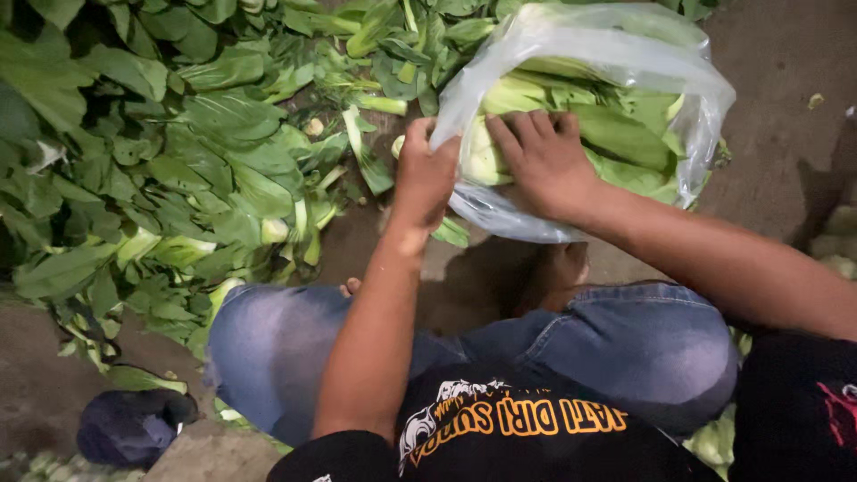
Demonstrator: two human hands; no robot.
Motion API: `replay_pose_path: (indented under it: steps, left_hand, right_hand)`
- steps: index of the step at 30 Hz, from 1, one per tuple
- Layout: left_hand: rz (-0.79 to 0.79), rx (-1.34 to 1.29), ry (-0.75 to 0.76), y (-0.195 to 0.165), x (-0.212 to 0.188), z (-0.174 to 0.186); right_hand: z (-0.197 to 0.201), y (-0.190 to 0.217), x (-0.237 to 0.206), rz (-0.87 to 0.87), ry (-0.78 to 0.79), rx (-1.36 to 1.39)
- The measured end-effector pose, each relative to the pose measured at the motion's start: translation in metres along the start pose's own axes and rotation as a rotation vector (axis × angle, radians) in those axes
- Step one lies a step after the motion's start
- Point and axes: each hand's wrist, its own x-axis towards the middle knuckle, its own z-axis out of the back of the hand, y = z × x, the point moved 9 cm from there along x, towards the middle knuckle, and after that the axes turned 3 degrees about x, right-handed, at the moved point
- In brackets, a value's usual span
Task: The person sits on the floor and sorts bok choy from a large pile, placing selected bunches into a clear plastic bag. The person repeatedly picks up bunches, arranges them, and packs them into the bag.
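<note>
At six o'clock, nearest the camera: black shirt [500, 428] with printed lettering, then bent knees in blue jeans [616, 348]. At eight o'clock, low on the dirt ground [777, 107], a dark bundle of cloth [134, 427].

Further out, toward the centre: left hand [425, 175], fingers clenched on the near edge of a clear plastic bag [625, 54], pinching the film at its mouth. Just beside it at one o'clock, right hand [541, 157], fingers spread flat and pressed onto the pale-stemmed bok choy [616, 134] inside the bag, not curled round anything. Bag resting on the ground just beyond the knees, stuffed with greens, open side facing the body.

From nine to twelve o'clock, farthest away: a wide loose heap of leafy greens [178, 152], dark leaves with whitish stalks, spread across the ground, touching the bag's left side.
</note>
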Motion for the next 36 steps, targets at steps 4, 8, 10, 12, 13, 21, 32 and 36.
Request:
replay_pose_path:
  steps: [4, 8, 10, 12, 13, 21, 32, 36]
  left_hand:
    - [-0.233, 0.197, 0.069, -0.019, -0.01, -0.007]
    - [-0.155, 0.361, -0.046, -0.02, -0.016, 0.001]
    - [-0.179, 0.365, -0.049, -0.028, -0.02, -0.001]
    - [-0.188, 0.454, -0.071, -0.034, -0.022, -0.003]
    - [-0.204, 0.49, -0.098, -0.038, -0.022, -0.003]
    - [-0.2, 0.633, -0.094, -0.038, -0.019, -0.015]
    - [-0.804, 0.898, -0.301, -0.112, -0.02, -0.048]
    - [-0.34, 1.157, -0.161, -0.105, 0.039, -0.08]
  right_hand:
    - [-0.01, -0.003, -0.006, -0.032, 0.068, 0.153]
    - [-0.018, 0.016, -0.019, 0.092, 0.016, 0.063]
    - [-0.021, 0.029, -0.022, 0.16, -0.018, -0.025]
    - [-0.023, 0.029, -0.022, 0.121, -0.013, -0.022]
    - [-0.021, 0.028, -0.022, 0.119, -0.015, -0.028]
    - [0.038, -0.06, -0.005, -0.216, -0.052, 0.29]
    - [0.03, -0.052, 0.007, -0.035, -0.356, 0.163]
    - [0.027, -0.056, 0.008, -0.034, -0.305, 0.145]
